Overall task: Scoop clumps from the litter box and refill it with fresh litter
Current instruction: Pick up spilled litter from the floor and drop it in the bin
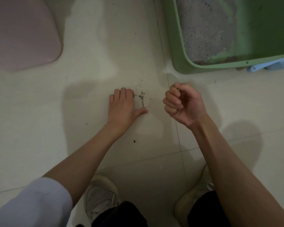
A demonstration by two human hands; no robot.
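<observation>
My arms bare to above the elbow; pale lavender-white sleeve (34, 202) bunched on my left upper arm. Black trousers (120, 215) at both knees. Light grey-white sneakers (100, 192), laces on the left one.

The left hand (123, 104) lies palm down on the pale tiled floor (105, 46), fingers bent, thumb stretched toward a small heap of spilled litter (142, 99) just beside it. The right hand (181, 104) is raised above the floor with fingers curled into a fist, a few grains at the fingertips. A green litter box (179, 51) holding grey litter sits at upper right, a pink mat (21, 35) at upper left, two pale shoes (102, 194) below
</observation>
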